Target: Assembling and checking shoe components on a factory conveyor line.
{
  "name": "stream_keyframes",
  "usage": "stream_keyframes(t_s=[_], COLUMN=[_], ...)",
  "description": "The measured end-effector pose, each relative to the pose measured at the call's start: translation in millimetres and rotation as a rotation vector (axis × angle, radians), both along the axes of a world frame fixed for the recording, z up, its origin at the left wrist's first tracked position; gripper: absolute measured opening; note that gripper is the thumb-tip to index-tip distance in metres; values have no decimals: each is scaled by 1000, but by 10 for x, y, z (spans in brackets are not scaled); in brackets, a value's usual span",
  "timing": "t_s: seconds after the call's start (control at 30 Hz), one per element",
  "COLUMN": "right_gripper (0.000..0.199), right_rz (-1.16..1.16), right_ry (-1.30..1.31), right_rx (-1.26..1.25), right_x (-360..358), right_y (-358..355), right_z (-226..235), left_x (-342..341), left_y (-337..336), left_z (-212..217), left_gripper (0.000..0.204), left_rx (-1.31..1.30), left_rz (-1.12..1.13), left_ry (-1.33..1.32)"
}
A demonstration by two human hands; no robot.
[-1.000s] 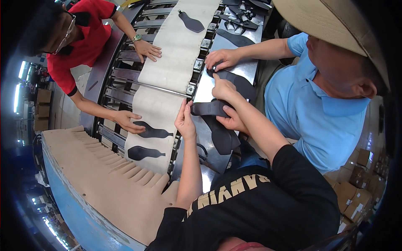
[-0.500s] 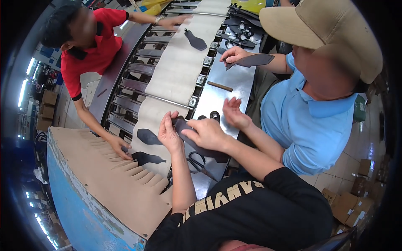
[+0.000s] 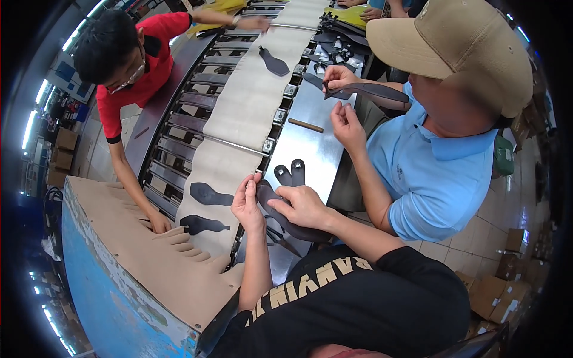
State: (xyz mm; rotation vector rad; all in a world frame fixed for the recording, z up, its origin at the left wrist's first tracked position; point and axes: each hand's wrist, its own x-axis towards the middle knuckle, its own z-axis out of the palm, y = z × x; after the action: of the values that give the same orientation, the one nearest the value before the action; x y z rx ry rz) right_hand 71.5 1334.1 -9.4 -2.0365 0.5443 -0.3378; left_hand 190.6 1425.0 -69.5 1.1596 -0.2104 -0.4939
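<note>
My right hand [image 3: 303, 209] is closed round a dark, curved strap-like piece [image 3: 289, 224], thumb on top. At its upper end my left hand [image 3: 248, 206] has thumb and fingertips pinched together; whatever sits between them is too small to make out. Just beyond my right hand, two dark strap ends [image 3: 298, 172] with small shiny metal parts lie on the metal table [image 3: 310, 146]. A pair of scissors [image 3: 280, 240] lies partly hidden beneath my forearms. Left of my hands, two dark paddle-shaped pieces [image 3: 210, 194] [image 3: 204, 225] rest on the cream conveyor belt [image 3: 230, 131].
At right, a co-worker in blue [image 3: 436, 179] holds another dark strap [image 3: 376, 90]. A co-worker in red [image 3: 149, 77] reaches over the belt's left side. A brown stick [image 3: 305, 125] and a pile of dark parts [image 3: 340, 48] are on the table. A tan-covered guard [image 3: 143, 256] stands left.
The two strap ends beyond my right hand show more fully. My left fingertips have drawn closer together. The blue-shirted co-worker's lower hand has risen toward their strap, which has swung.
</note>
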Motion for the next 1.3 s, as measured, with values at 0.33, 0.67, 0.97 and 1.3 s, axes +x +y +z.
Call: stream_keyframes(t_s=[0.33, 0.67, 0.97, 1.3], right_gripper=[30, 29, 24, 22], right_rz=[37, -46, 65, -955], right_ry=[-2, 72, 228, -198], right_rx=[-4, -113, -374, -893], right_x=[-98, 187, 341, 157], right_y=[-28, -531, -576, -2285], right_z=[-18, -678, -1150, -256], left_x=[8, -156, -443, -420], left_y=[70, 190, 614, 777], left_z=[98, -52, -678, -998], left_gripper=[25, 65, 51, 43], left_rx=[-102, 89, 335, 442], left_rz=[-42, -106, -169, -283], left_ry=[108, 110, 228, 196])
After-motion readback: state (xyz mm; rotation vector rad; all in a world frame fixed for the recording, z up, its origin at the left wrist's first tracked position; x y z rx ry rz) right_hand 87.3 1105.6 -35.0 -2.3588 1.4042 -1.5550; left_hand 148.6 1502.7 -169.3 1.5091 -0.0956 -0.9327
